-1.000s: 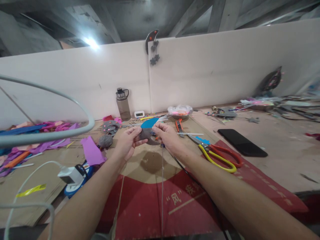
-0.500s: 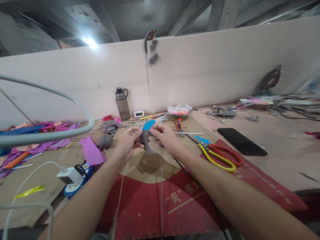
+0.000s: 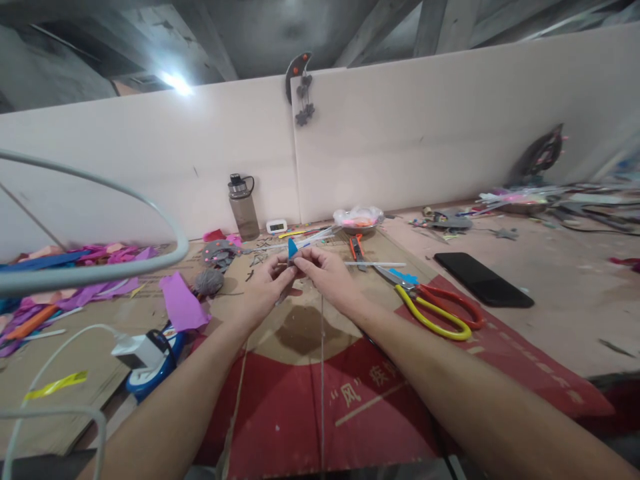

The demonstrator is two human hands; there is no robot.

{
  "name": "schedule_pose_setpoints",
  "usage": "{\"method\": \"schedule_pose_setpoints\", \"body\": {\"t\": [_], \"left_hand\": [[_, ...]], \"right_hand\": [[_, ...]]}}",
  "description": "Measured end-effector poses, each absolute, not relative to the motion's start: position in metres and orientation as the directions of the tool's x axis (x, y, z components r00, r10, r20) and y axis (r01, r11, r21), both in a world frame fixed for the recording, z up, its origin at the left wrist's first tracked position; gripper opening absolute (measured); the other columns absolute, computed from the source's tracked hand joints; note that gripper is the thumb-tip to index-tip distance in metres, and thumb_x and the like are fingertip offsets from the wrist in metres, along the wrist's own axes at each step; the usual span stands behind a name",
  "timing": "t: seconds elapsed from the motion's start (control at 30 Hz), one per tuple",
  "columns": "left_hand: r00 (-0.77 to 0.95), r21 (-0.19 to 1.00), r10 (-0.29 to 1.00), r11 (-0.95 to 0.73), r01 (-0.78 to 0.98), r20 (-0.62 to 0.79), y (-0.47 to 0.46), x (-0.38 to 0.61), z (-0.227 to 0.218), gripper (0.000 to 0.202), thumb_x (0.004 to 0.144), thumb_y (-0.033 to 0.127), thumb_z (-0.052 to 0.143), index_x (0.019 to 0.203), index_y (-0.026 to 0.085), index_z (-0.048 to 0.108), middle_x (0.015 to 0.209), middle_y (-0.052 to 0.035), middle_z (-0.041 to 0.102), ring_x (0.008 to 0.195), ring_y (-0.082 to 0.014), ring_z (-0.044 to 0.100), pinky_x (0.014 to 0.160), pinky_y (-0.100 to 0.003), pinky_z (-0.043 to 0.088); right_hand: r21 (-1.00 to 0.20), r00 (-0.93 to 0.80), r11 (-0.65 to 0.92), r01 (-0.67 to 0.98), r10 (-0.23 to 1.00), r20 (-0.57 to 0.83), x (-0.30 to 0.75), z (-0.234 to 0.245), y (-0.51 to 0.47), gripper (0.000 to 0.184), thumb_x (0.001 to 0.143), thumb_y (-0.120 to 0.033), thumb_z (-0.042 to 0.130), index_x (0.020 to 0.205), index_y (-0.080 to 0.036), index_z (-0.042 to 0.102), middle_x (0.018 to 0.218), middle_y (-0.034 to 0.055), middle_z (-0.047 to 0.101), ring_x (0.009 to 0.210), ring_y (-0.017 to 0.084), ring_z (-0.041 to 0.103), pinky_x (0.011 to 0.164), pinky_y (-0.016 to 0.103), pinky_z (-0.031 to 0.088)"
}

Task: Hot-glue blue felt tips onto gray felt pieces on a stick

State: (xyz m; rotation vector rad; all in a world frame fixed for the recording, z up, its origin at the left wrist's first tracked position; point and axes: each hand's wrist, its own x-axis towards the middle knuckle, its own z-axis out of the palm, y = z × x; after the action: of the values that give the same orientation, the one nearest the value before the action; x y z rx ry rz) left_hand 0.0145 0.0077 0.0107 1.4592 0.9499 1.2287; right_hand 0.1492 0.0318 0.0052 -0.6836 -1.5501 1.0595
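Both hands meet over the cardboard sheet (image 3: 280,427), a small blue-and-grey piece (image 3: 292,249) between them, lifted clear of it, blue tip upward. Left hand (image 3: 274,279): fingers curled in, thumb pressing, pinching the piece from its side. Right hand (image 3: 325,270): thumb and forefinger closed on the same piece, other fingers folded. Lower part sits behind the fingers; its outline is hard to make out. Handling, as I judge it: light pinch, fingertips near the edges, one hand steadying while the other shapes, since thin material probably creases easily. Surface is crowded: red-and-yellow-handled scissors (image 3: 435,315) to the right, dark phone (image 3: 483,279) beyond; a ball of grey yarn (image 3: 209,282) and a purple scrap (image 3: 183,303) to the left. Bottle (image 3: 244,212) stands at the back against a white partition (image 3: 400,140). Concrete beams overhead, one bright lamp (image 3: 176,83) at upper left.
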Motion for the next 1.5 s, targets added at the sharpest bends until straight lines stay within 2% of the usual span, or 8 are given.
{"method": "schedule_pose_setpoints", "body": {"t": [0.13, 0.27, 0.4, 0.6, 0.83, 1.03, 1.27, 1.5], "left_hand": [[0.127, 0.926, 0.929, -0.362, 0.110, 0.349, 0.012, 0.015, 0.007, 0.020, 0.072, 0.035, 0.062, 0.085, 0.020, 0.065, 0.083, -0.0032, 0.065, 0.080, -0.0159, 0.059, 0.074, -0.026, 0.046], [0.077, 0.796, 0.898, -0.421, 0.434, 0.433, 0.015, 0.009, 0.004, 0.021, 0.074, 0.037, 0.059, 0.066, 0.018, 0.064, 0.065, -0.0002, 0.058, 0.065, -0.0134, 0.052, 0.060, -0.022, 0.039], [0.091, 0.742, 0.920, -0.363, 0.564, 0.381, 0.015, 0.005, 0.007, 0.029, 0.074, 0.042, 0.057, 0.068, 0.015, 0.066, 0.060, 0.0007, 0.057, 0.057, -0.0121, 0.046, 0.053, -0.023, 0.033], [0.127, 0.752, 0.946, -0.314, 0.579, 0.297, 0.012, 0.005, 0.014, 0.030, 0.076, 0.041, 0.053, 0.071, 0.015, 0.066, 0.064, -0.0006, 0.060, 0.060, -0.0130, 0.050, 0.054, -0.023, 0.034], [0.064, 0.899, 0.960, -0.277, 0.339, 0.272, 0.012, 0.007, 0.012, 0.025, 0.070, 0.036, 0.062, 0.088, 0.017, 0.062, 0.068, 0.0000, 0.061, 0.048, -0.0089, 0.046, 0.042, -0.019, 0.032], [-0.026, 0.896, 0.926, -0.357, 0.264, 0.376, 0.013, 0.006, 0.012, 0.014, 0.068, 0.030, 0.063, 0.072, 0.017, 0.063, 0.060, 0.0018, 0.057, 0.049, -0.0079, 0.046, 0.045, -0.018, 0.036], [-0.237, 0.893, 0.863, -0.407, 0.193, 0.445, 0.021, -0.006, 0.010, 0.019, 0.066, 0.033, 0.067, 0.066, 0.017, 0.057, 0.058, 0.0039, 0.052, 0.043, -0.0058, 0.041, 0.035, -0.016, 0.033], [-0.248, 0.914, 0.937, -0.310, -0.260, 0.247, 0.031, -0.017, 0.011, 0.028, 0.059, 0.024, 0.073, 0.068, 0.017, 0.048, 0.058, 0.0063, 0.051, 0.048, -0.0057, 0.049, 0.058, -0.029, 0.054]], "right_hand": [[-0.828, -0.235, 0.558, 0.058, 0.814, 0.532, 0.150, 0.003, 0.032, 0.014, 0.078, -0.026, 0.048, 0.077, -0.018, 0.059, 0.071, -0.0006, 0.056, 0.066, 0.012, 0.048, 0.065, 0.026, 0.038], [-0.779, -0.224, 0.609, 0.150, 0.788, 0.573, 0.152, 0.002, 0.032, 0.013, 0.079, -0.026, 0.048, 0.075, -0.018, 0.057, 0.066, -0.0019, 0.052, 0.063, 0.011, 0.045, 0.061, 0.025, 0.035], [-0.752, -0.252, 0.625, 0.209, 0.778, 0.576, 0.153, 0.003, 0.031, 0.011, 0.080, -0.023, 0.049, 0.075, -0.017, 0.056, 0.064, -0.0027, 0.050, 0.062, 0.011, 0.044, 0.061, 0.024, 0.035], [-0.691, -0.270, 0.659, 0.297, 0.752, 0.601, 0.155, 0.003, 0.031, 0.008, 0.079, -0.020, 0.050, 0.077, -0.018, 0.058, 0.064, -0.0027, 0.050, 0.062, 0.011, 0.044, 0.062, 0.024, 0.034], [-0.669, -0.273, 0.674, 0.314, 0.739, 0.616, 0.155, 0.003, 0.030, 0.009, 0.080, -0.021, 0.050, 0.079, -0.018, 0.058, 0.066, -0.0021, 0.052, 0.063, 0.011, 0.045, 0.062, 0.024, 0.035], [-0.666, -0.300, 0.686, 0.294, 0.728, 0.617, 0.154, 0.006, 0.025, 0.011, 0.080, -0.021, 0.050, 0.087, -0.018, 0.058, 0.069, -0.0011, 0.053, 0.065, 0.012, 0.047, 0.064, 0.025, 0.037], [-0.762, -0.346, 0.630, 0.153, 0.756, 0.555, 0.148, -0.003, 0.016, 0.018, 0.083, -0.027, 0.047, 0.100, -0.019, 0.047, 0.079, 0.0003, 0.056, 0.067, 0.011, 0.051, 0.063, 0.025, 0.040], [-0.794, -0.515, 0.578, 0.187, 0.746, 0.422, 0.147, -0.007, 0.015, 0.016, 0.084, -0.027, 0.044, 0.089, -0.018, 0.056, 0.070, -0.0010, 0.059, 0.063, 0.010, 0.052, 0.060, 0.023, 0.039]]}}
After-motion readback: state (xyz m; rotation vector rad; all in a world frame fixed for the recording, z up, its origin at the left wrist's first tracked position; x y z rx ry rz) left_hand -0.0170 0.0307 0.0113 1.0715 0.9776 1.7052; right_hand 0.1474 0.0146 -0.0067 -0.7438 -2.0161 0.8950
